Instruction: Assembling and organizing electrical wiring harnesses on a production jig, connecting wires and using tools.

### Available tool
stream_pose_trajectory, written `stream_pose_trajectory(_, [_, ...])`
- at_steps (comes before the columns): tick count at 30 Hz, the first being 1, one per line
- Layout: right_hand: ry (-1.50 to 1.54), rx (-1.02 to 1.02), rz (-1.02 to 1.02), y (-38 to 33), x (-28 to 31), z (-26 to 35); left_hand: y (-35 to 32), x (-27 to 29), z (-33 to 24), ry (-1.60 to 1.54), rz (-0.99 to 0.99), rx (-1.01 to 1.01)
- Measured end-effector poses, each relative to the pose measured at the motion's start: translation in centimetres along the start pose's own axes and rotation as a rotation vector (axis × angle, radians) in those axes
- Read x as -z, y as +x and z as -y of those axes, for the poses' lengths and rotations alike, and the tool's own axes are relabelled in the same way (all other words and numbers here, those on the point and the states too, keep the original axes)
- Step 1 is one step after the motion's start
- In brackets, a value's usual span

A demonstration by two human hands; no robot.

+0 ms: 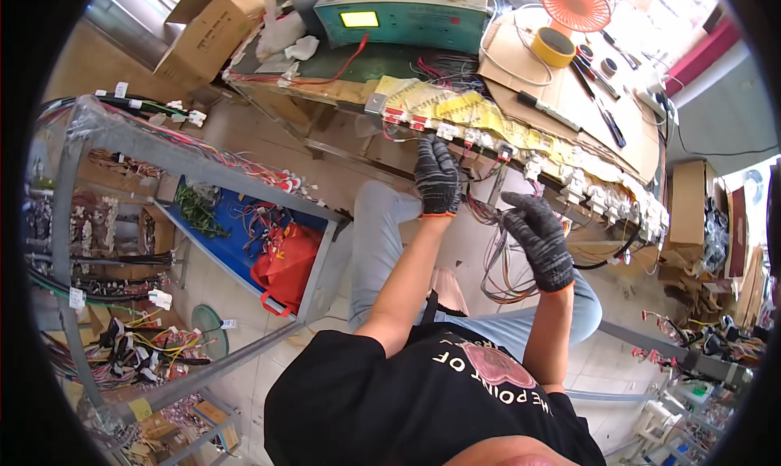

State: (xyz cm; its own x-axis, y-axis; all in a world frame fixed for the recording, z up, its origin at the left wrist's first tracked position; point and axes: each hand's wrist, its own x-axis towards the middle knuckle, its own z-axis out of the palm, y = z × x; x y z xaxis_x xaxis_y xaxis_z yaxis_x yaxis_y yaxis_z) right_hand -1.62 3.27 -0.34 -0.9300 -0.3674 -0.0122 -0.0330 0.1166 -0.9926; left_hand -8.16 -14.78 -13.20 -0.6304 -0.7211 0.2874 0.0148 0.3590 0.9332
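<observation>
My left hand [438, 177], in a dark grey knit glove with an orange cuff, reaches to the front edge of the bench. Its fingers are drawn together just below a white connector [447, 131]; what they grip is hidden. Lower and to the right is my right hand [538, 242], gloved the same way. Its fingers stretch leftward, apart from each other, beside a hanging bundle of multicoloured wires [494, 275]. I cannot see anything held in it. A row of white and red connectors [573, 187] lines the bench edge, backed by yellow tape [447, 104].
On the bench stand a teal test box [399, 28] with a lit screen, an orange fan [575, 4], a tape roll [553, 47], a marker [549, 111] and pliers [608, 124]. To the left, a metal rack [61, 214] carries wires beside a blue bin [213, 240] containing a red bag [285, 264].
</observation>
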Motion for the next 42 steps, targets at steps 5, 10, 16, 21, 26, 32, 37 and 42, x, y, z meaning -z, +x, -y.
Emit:
stream_pose_trajectory(5, [-0.014, -0.090, -0.014, 0.0, 1.6, 0.0, 0.1, 0.6, -0.8, -0.047, 0.012, 0.003])
stream_pose_trajectory(10, [0.302, -0.099, -0.144, 0.2, 1.9, -1.1, 0.1, 1.8, -3.2, 0.021, 0.014, -0.057])
stream_pose_trajectory(16, [0.194, -0.050, -0.282, 0.6, 2.0, -3.0, 0.0, 1.2, -1.5, 0.015, 0.029, -0.079])
stream_pose_trajectory(21, [0.159, -0.055, -0.314, 0.9, 1.8, -3.2, 0.4, -0.3, 0.9, -0.106, 0.017, -0.017])
stream_pose_trajectory(26, [0.200, -0.113, -0.357, 1.3, 1.8, -3.5, 0.4, -0.6, 0.0, -0.251, 0.005, 0.051])
stream_pose_trajectory(32, [0.210, -0.132, -0.354, 1.3, 1.8, -3.5, 0.4, 0.3, -2.9, -0.377, 0.038, 0.171])
stream_pose_trajectory(37, [0.215, -0.137, -0.361, 1.5, 1.9, -3.7, 0.3, 0.4, -3.6, -0.554, 0.056, 0.246])
stream_pose_trajectory(42, [0.188, -0.143, -0.381, 1.7, 1.9, -4.1, 0.4, 0.6, -4.0, -0.489, 0.054, 0.236])
